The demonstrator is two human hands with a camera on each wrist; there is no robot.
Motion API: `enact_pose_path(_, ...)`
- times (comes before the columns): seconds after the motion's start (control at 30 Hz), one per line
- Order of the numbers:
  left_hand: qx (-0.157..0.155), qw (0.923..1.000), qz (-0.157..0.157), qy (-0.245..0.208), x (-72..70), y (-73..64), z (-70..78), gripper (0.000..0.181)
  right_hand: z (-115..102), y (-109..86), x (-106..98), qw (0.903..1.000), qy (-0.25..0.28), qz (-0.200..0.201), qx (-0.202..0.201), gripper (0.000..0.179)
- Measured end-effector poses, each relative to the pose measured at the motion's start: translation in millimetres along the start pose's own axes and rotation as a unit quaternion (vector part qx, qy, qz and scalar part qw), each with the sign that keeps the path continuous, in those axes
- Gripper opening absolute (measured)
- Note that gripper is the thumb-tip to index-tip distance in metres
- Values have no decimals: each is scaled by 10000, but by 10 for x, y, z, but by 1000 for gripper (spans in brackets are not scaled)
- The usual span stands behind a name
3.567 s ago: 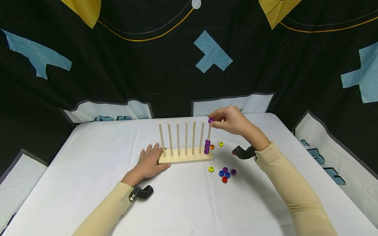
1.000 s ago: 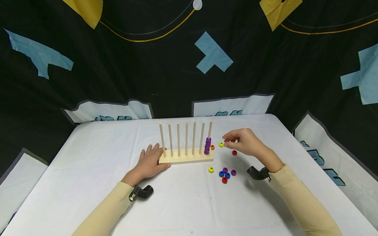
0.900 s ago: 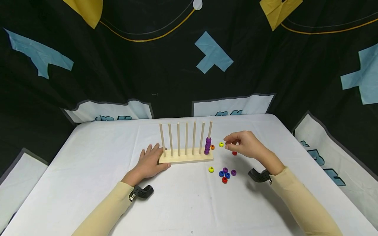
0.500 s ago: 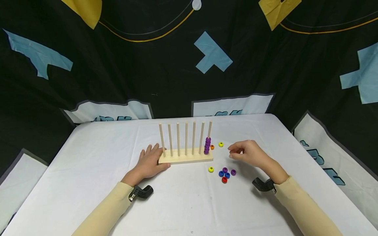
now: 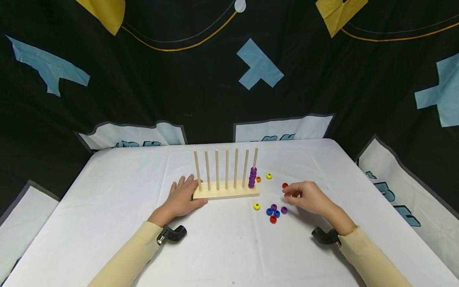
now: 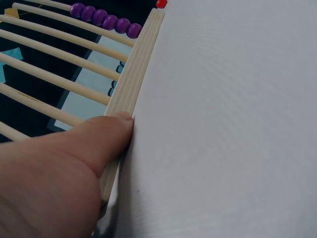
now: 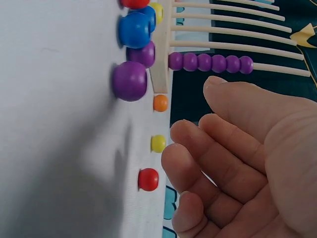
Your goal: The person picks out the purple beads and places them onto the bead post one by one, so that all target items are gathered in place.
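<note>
A light wooden bead rack (image 5: 226, 193) with upright pegs stands on the table; its rightmost peg carries a stack of purple beads (image 5: 252, 177). My left hand (image 5: 181, 197) lies at the rack's left end, fingers straight, the thumb (image 6: 106, 136) pressing the base's front edge. Its other fingers are hidden in the left wrist view. Loosely bent and empty, my right hand (image 5: 310, 197) hovers just right of a red bead (image 5: 285, 185). In the right wrist view that red bead (image 7: 148, 179) lies apart from the fingertips.
Nearer me sit a purple bead (image 5: 284, 210), another purple bead (image 5: 274, 207), two blue beads (image 5: 269, 211) and a red bead (image 5: 273, 219). One yellow bead (image 5: 256, 206) lies left of them, another yellow bead (image 5: 269, 175) farther back. An orange bead (image 5: 258, 179) is beside the rack.
Earlier my right hand put a purple bead onto the rightmost peg. Since then it has moved right and toward me, past the back yellow bead and the red bead. My left hand stays put.
</note>
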State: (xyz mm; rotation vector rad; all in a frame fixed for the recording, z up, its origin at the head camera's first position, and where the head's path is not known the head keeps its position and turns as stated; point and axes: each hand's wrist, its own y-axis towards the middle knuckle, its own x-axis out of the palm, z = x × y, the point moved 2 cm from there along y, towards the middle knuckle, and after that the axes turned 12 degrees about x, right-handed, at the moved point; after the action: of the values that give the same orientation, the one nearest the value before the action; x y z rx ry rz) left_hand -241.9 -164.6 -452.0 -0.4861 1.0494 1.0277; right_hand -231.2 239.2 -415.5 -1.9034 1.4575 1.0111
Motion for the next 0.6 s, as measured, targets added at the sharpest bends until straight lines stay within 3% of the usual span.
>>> enact_pose_path(0.6,-14,10000,-34,81,15,10,-17,72,35,-40,85,9995,155,-261,-41,19)
